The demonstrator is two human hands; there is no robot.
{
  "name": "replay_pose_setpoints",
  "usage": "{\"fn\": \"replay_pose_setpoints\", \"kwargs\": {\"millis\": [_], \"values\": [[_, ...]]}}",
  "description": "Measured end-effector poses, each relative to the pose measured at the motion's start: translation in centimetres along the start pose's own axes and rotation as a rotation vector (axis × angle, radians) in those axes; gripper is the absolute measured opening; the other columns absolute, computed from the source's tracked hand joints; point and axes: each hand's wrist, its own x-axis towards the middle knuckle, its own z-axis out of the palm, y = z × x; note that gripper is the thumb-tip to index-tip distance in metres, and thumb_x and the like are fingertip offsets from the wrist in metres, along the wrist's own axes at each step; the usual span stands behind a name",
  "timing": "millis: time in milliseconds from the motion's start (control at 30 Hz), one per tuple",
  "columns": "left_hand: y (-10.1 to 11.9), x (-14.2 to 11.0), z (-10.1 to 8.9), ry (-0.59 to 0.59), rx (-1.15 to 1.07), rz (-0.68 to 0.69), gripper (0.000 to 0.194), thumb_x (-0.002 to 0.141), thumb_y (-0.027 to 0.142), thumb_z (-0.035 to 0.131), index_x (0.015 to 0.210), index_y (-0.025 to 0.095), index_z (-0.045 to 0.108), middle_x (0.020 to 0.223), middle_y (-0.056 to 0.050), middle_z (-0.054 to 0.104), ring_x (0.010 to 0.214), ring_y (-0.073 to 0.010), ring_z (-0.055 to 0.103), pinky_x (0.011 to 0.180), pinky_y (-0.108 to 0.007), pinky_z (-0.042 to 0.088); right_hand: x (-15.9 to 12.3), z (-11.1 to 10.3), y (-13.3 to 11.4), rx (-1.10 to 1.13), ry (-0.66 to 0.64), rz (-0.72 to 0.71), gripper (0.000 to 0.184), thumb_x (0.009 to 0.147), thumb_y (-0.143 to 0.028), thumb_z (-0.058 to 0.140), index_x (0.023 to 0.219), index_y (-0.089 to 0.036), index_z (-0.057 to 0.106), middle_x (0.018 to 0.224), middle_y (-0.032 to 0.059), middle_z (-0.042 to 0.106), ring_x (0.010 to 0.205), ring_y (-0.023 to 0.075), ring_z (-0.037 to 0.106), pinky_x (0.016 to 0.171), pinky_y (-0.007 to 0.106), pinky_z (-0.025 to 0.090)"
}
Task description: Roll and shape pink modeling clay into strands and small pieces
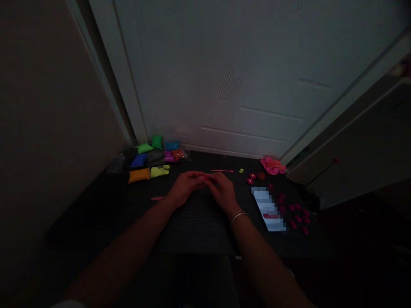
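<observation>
Both my hands meet over the middle of a dark table (199, 231). Between their fingertips is a small piece of magenta clay (206, 176), mostly covered by the fingers. My left hand (185, 188) is closed on it from one side, my right hand (222, 188) from the other. A pink flat modelling tool (157, 198) lies beside my left wrist. Beyond my right hand is a thin pink stick tool (222, 170). To the right are small magenta clay flowers (250, 181), a brown-orange lump (261, 176) and a bit of yellow-green clay (241, 170).
Coloured clay packets, such as the orange one (139, 175) and blue one (139, 160), lie at the back left. A lit phone (269, 211) rests at the right near several magenta clay pieces (298, 219). Behind them sits a pink clay flower (272, 166). A white door (192, 85) rises behind the table.
</observation>
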Motion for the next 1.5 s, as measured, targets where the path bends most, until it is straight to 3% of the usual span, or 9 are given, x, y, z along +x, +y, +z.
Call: {"fn": "replay_pose_setpoints", "kwargs": {"millis": [133,267,433,633,833,1133,1267,1400,1500], "values": [[0.05,-0.18,0.10,0.021,0.004,-0.003,0.021,0.059,0.021,0.074,0.075,0.012,0.065,0.077,-0.003,0.065,0.071,-0.0118,0.059,0.069,-0.027,0.047,0.03,0.02,-0.12,-0.002,0.036,0.016,0.015,0.081,-0.026,0.054,0.091,-0.023,0.064,0.082,0.0029,0.064,0.078,0.0154,0.058,0.072,0.030,0.048],[-0.03,-0.18,0.24,-0.007,0.035,0.038,0.031,0.058,0.020,0.074,0.088,0.015,0.065,0.085,-0.004,0.066,0.075,-0.0134,0.059,0.070,-0.029,0.047,0.14,-0.15,-0.31,0.033,0.057,0.066,0.017,0.082,-0.026,0.052,0.093,-0.025,0.064,0.086,0.0030,0.064,0.079,0.0155,0.059,0.072,0.030,0.049],[-0.06,0.01,0.28,0.073,0.281,0.179,0.023,0.061,0.023,0.070,0.083,0.016,0.068,0.082,-0.003,0.067,0.075,-0.0145,0.058,0.073,-0.028,0.044,0.15,-0.23,-0.36,0.049,0.045,0.061,0.022,0.083,-0.025,0.051,0.101,-0.026,0.063,0.092,0.0036,0.065,0.086,0.0166,0.060,0.075,0.031,0.049],[-0.09,0.12,0.14,0.109,0.451,0.232,0.017,0.064,0.026,0.067,0.079,0.018,0.068,0.076,-0.002,0.067,0.072,-0.0148,0.058,0.070,-0.026,0.044,0.02,0.08,-0.19,0.069,0.079,0.081,0.016,0.082,-0.026,0.052,0.090,-0.023,0.065,0.084,0.0027,0.066,0.078,0.0153,0.061,0.069,0.029,0.050],[-0.27,0.42,-0.06,0.084,0.355,0.151,0.020,0.065,0.029,0.068,0.078,0.015,0.067,0.075,-0.003,0.066,0.066,-0.0132,0.057,0.065,-0.025,0.046,-0.02,0.08,0.08,0.021,0.009,0.043,0.024,0.082,-0.026,0.051,0.105,-0.025,0.059,0.091,0.0035,0.065,0.083,0.0154,0.060,0.070,0.029,0.050],[0.08,-0.13,-0.07,-0.008,0.007,-0.040,0.024,0.064,0.026,0.071,0.083,0.013,0.065,0.080,-0.005,0.066,0.070,-0.0123,0.060,0.066,-0.026,0.049,0.20,-0.20,-0.14,0.002,-0.007,-0.007,0.015,0.082,-0.026,0.053,0.093,-0.024,0.063,0.083,0.0025,0.063,0.078,0.0147,0.058,0.071,0.029,0.049],[0.10,-0.14,-0.39,-0.065,-0.051,-0.076,0.023,0.064,0.024,0.072,0.083,0.012,0.065,0.080,-0.005,0.066,0.073,-0.0123,0.061,0.070,-0.027,0.049,0.16,-0.19,-0.13,0.053,0.036,0.005,0.015,0.081,-0.026,0.054,0.093,-0.025,0.064,0.082,0.0022,0.061,0.081,0.0148,0.057,0.071,0.029,0.049],[0.08,-0.12,-0.52,-0.057,-0.054,-0.064,0.019,0.065,0.021,0.071,0.080,0.012,0.064,0.076,-0.003,0.065,0.070,-0.0108,0.060,0.070,-0.026,0.049,0.04,-0.01,0.01,0.046,0.009,-0.008,0.027,0.078,-0.027,0.059,0.105,-0.028,0.061,0.092,0.0030,0.057,0.084,0.0145,0.056,0.074,0.029,0.049],[0.13,-0.22,-0.41,-0.049,-0.041,-0.047,0.022,0.064,0.019,0.071,0.083,0.013,0.061,0.078,-0.002,0.065,0.070,-0.0107,0.060,0.070,-0.027,0.049,0.00,0.13,0.18,0.016,0.019,-0.013,0.023,0.077,-0.026,0.059,0.100,-0.030,0.063,0.093,0.0027,0.056,0.091,0.0160,0.055,0.080,0.032,0.047]]}}
